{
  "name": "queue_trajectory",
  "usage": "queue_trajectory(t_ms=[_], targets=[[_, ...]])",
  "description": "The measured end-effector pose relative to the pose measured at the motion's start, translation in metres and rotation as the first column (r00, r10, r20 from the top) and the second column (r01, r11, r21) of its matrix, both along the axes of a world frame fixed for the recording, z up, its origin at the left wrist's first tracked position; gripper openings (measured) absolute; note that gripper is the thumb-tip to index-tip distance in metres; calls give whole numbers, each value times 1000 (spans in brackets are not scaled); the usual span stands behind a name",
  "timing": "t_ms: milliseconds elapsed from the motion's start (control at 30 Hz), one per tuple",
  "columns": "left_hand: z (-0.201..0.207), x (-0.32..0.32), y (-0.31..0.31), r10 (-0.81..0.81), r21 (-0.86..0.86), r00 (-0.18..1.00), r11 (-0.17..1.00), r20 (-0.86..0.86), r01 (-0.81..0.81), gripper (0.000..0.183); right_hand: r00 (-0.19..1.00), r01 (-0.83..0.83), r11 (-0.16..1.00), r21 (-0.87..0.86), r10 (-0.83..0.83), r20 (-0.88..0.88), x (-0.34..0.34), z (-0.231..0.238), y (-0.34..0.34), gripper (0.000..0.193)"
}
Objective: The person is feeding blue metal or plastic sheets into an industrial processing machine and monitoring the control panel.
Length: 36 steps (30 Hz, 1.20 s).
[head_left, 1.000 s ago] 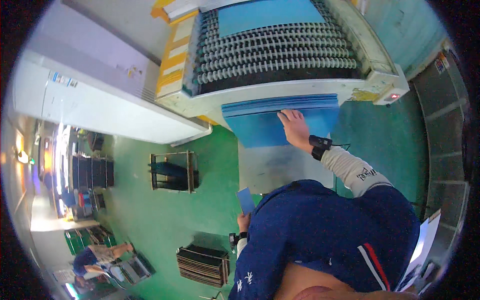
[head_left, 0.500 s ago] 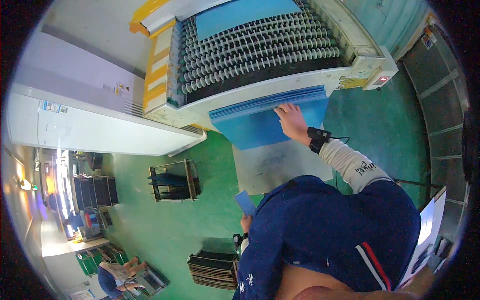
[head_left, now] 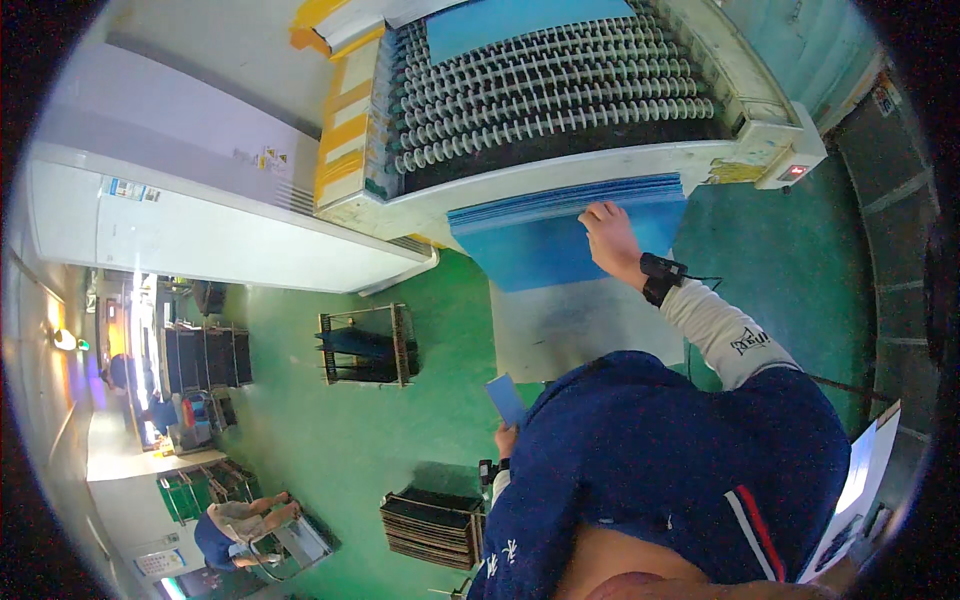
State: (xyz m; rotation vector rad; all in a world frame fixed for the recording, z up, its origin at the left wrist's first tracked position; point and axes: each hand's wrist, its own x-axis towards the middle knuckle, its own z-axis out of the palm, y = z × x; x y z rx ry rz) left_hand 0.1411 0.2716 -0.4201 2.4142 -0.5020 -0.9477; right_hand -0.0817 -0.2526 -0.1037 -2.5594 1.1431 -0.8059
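A row of thin blue sheets [head_left: 550,250] leans upright against the machine's front, their top edges close together. My right hand [head_left: 612,240] is at the upper edge of the front sheet, fingers curled on it; the thumb side is only partly seen. Low at my left side, my left hand [head_left: 507,439] is closed around the lower end of a small flat blue panel [head_left: 506,401], which sticks up tilted. My torso hides part of the left forearm. A dark strapped device [head_left: 660,277] sits on my right wrist.
Ahead stands a roller conveyor machine [head_left: 560,115] carrying a blue sheet [head_left: 520,25]. Below the leaning sheets is a grey plate [head_left: 590,325]. Leftward are a long white cabinet [head_left: 230,230], a rack [head_left: 365,345] and stacked dark panels [head_left: 430,528]. Another person [head_left: 235,530] bends over farther off.
The view has turned slightly, so the surroundings sit farther right. My right hand stays at the sheets' top edge, and my left hand still holds the small panel.
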Motion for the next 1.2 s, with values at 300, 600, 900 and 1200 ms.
queue_trajectory(t_ms=[300,600,900,1200], targets=[[43,-6,-22,163,-18,975,986,-152,-168,26,1000,-20,1000,-16,19,-19,-4,4,1,26],[40,-12,-14,187,-187,944,952,-271,-242,23,1000,-17,999,42,17,7,-6,-2,0,32],[90,-25,-53,36,-83,994,996,-102,-44,29,999,35,999,29,-34,-32,-27,-7,-2,32],[25,-8,-6,53,-25,998,998,-44,-54,28,998,-23,997,-67,26,53,0,-4,-6,17]])
